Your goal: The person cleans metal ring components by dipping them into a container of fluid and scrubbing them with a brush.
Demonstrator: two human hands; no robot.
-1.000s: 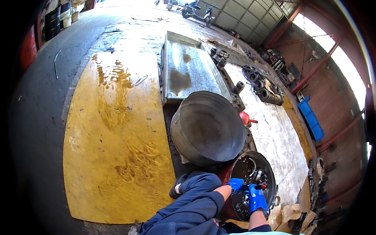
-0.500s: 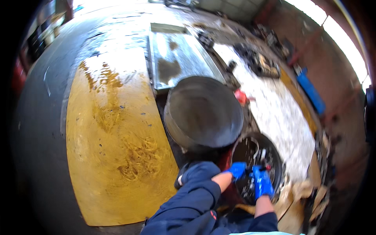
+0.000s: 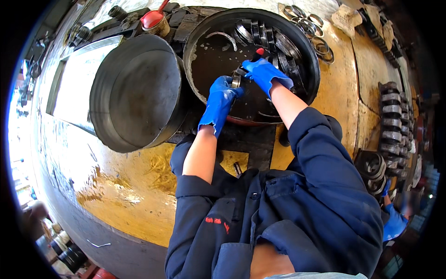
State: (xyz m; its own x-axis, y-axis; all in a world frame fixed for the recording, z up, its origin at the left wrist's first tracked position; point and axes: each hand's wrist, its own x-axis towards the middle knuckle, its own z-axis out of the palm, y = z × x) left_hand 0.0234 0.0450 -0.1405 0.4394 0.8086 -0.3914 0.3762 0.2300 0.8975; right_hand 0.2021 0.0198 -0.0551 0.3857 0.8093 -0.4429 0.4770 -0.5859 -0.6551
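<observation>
Both of my blue-gloved hands are over a round black tub [image 3: 314, 83] of dark liquid. My left hand [image 3: 222, 95] is closed on a small shiny metal ring [image 3: 236, 82], held near the tub's front rim. My right hand [image 3: 267, 74] is closed around a tool with a black and red handle [image 3: 259, 52]; its dark working end meets the ring, and its exact kind is partly hidden by the fingers. Several dark curved metal parts [image 3: 288, 46] lie along the tub's far right side. A pale curved strip [image 3: 223, 35] sits in the liquid at the far left.
Left of the tub stands a large round metal basin [image 3: 139, 93], with a rectangular metal tray [image 3: 58, 88] beyond it. A red ladle [image 3: 152, 19] rests at the back. Metal rings [image 3: 320, 44] and a crankshaft [image 3: 391, 123] lie to the right. Another person's blue-gloved hand [image 3: 386, 187] shows at lower right.
My view has swung toward the tub, which now appears larger and nearer the middle. Both hands remain over it, and the ring and tool now show more clearly.
</observation>
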